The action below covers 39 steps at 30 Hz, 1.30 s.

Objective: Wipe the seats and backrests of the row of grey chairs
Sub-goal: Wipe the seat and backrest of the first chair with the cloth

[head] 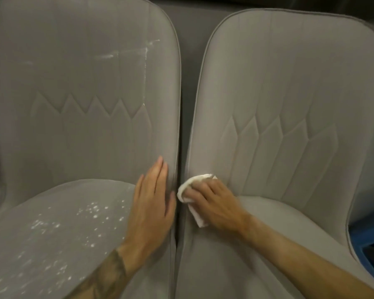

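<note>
Two grey upholstered chairs stand side by side. The left chair has white specks scattered over its seat and white streaks high on its backrest. My left hand lies flat with straight fingers on the right edge of that chair, where seat meets backrest. The right chair looks clean. My right hand presses a crumpled white cloth against the lower left corner of the right chair's backrest; its fingers curl over the cloth.
A narrow dark gap runs between the two chairs. A dark grey wall is behind them. Something blue and black shows at the right edge beside the right chair.
</note>
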Motion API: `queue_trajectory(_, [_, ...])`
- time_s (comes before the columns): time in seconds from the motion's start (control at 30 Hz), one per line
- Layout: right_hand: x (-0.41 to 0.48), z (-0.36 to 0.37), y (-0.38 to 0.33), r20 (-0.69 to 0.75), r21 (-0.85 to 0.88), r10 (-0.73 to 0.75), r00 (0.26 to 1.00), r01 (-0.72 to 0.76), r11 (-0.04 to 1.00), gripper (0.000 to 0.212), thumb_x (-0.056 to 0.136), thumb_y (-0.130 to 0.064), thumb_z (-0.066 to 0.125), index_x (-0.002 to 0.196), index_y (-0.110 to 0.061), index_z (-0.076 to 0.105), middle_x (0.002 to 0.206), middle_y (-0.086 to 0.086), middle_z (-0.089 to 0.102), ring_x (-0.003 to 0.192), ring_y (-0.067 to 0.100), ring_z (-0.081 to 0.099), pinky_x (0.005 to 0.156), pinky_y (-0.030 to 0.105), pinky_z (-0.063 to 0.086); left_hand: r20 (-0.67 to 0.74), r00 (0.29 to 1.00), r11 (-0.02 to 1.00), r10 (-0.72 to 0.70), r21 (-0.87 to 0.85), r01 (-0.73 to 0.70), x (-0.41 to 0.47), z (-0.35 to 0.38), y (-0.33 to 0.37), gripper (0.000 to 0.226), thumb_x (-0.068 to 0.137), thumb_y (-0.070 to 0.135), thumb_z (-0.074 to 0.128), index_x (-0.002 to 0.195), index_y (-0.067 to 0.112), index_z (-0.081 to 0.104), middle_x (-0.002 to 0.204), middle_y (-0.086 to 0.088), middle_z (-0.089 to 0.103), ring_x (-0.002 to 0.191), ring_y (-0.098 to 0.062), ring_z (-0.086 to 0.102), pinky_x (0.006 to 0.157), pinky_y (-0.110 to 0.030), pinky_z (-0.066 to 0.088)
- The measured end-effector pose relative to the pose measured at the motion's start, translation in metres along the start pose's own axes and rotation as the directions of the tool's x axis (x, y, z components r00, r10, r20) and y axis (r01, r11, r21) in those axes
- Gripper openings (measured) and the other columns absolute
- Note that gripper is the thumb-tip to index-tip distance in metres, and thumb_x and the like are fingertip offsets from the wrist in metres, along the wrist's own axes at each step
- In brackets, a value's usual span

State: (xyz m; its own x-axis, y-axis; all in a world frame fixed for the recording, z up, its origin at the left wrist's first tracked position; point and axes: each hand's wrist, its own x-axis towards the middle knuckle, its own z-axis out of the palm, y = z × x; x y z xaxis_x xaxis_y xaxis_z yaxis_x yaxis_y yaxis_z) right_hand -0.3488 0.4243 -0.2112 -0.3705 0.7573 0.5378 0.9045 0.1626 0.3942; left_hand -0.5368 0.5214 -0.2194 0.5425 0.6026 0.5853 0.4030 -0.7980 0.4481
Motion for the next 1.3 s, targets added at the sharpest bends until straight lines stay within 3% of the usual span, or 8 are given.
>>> queue_trajectory(0.23, [0.083, -0.022, 0.036, -0.297, -0.054, 0.259, 0.919, -0.287, 0.956, 0.021, 0.100, -0.007, 0.046, 0.117, -0.007, 0.056, 0.123, 0.013, 0.059, 0.106, 0.038, 0.055, 0.095, 0.051, 0.035, 0.274, 0.961, 0.989, -0.027, 0.149, -0.015, -0.059, 0.006, -0.001, 0.075, 0.104, 0.027, 0.055, 0.167, 0.011, 0.018, 0.176, -0.003, 0.011, 0.160, -0.020, 0.019, 0.131, -0.047, 0.021])
queue_trajectory(0.43, [-0.012, -0.002, -0.053, 0.226, 0.321, 0.168, 0.960, -0.236, 0.917, 0.034, 0.109, -0.027, 0.034, 0.126, -0.013, 0.059, 0.127, 0.008, 0.057, 0.109, 0.032, 0.053, 0.099, 0.045, 0.041, 0.306, 0.949, 0.979, -0.077, 0.203, 0.014, -0.079, -0.008, 0.001, 0.061, 0.107, 0.027, 0.051, 0.163, 0.011, 0.035, 0.169, -0.005, 0.034, 0.155, -0.020, 0.035, 0.130, -0.045, 0.022])
queue_trajectory(0.53, [-0.027, -0.012, -0.064, 0.345, 0.420, 0.123, 0.931, -0.270, 0.866, 0.029, 0.111, -0.032, 0.032, 0.122, -0.017, 0.054, 0.120, 0.001, 0.052, 0.101, 0.023, 0.048, 0.095, 0.040, 0.042, 0.365, 0.919, 0.965, -0.152, 0.255, 0.058, -0.089, -0.015, -0.003, 0.060, 0.108, 0.033, 0.047, 0.163, 0.013, 0.036, 0.169, -0.002, 0.034, 0.156, -0.017, 0.030, 0.132, -0.042, 0.012])
queue_trajectory(0.6, [-0.023, -0.021, -0.060, 0.335, 0.416, 0.120, 0.934, -0.261, 0.871, 0.026, 0.111, -0.031, 0.035, 0.118, -0.015, 0.054, 0.115, 0.002, 0.050, 0.098, 0.023, 0.047, 0.092, 0.039, 0.043, 0.384, 0.906, 0.955, -0.175, 0.290, 0.062, -0.093, -0.019, -0.002, 0.058, 0.108, 0.035, 0.044, 0.161, 0.013, 0.039, 0.167, -0.003, 0.038, 0.156, -0.018, 0.032, 0.132, -0.043, 0.013])
queue_trajectory(0.73, [-0.028, -0.035, -0.093, 0.322, 0.462, 0.201, 0.925, -0.339, 0.819, 0.026, 0.111, -0.028, 0.034, 0.110, -0.013, 0.056, 0.108, 0.003, 0.049, 0.094, 0.022, 0.044, 0.090, 0.038, 0.041, 0.351, 0.928, 0.935, -0.125, 0.353, -0.008, -0.093, -0.021, 0.005, 0.050, 0.104, 0.029, 0.042, 0.142, 0.004, 0.063, 0.146, -0.013, 0.062, 0.137, -0.029, 0.059, 0.119, -0.053, 0.041])
queue_trajectory(0.87, [-0.040, -0.044, -0.095, 0.371, 0.498, 0.141, 0.918, -0.325, 0.804, 0.025, 0.110, -0.031, 0.035, 0.106, -0.014, 0.053, 0.104, 0.004, 0.049, 0.090, 0.024, 0.045, 0.085, 0.037, 0.039, 0.369, 0.921, 0.924, -0.123, 0.382, -0.030, -0.095, -0.021, 0.004, 0.056, 0.105, 0.032, 0.031, 0.142, 0.005, 0.063, 0.147, -0.014, 0.062, 0.138, -0.030, 0.057, 0.120, -0.052, 0.040])
queue_trajectory(1.07, [-0.039, -0.042, -0.078, 0.384, 0.375, 0.405, 0.830, -0.541, 0.753, 0.024, 0.107, -0.020, 0.040, 0.106, -0.004, 0.058, 0.105, 0.015, 0.055, 0.096, 0.032, 0.048, 0.093, 0.044, 0.038, 0.378, 0.916, 0.912, -0.133, 0.408, -0.036, -0.094, -0.018, 0.003, 0.070, 0.101, 0.038, 0.013, 0.147, 0.009, 0.057, 0.151, -0.009, 0.057, 0.142, -0.025, 0.052, 0.124, -0.047, 0.032])
queue_trajectory(1.3, [-0.069, -0.067, -0.114, 0.393, 0.533, 0.218, 0.894, -0.414, 0.738, 0.023, 0.108, -0.029, 0.039, 0.109, -0.013, 0.056, 0.105, 0.005, 0.054, 0.095, 0.022, 0.046, 0.089, 0.032, 0.036, 0.402, 0.907, 0.882, -0.127, 0.464, -0.082, -0.095, -0.020, 0.007, 0.069, 0.102, 0.035, 0.011, 0.149, 0.010, 0.054, 0.152, -0.008, 0.055, 0.143, -0.024, 0.049, 0.125, -0.046, 0.029])
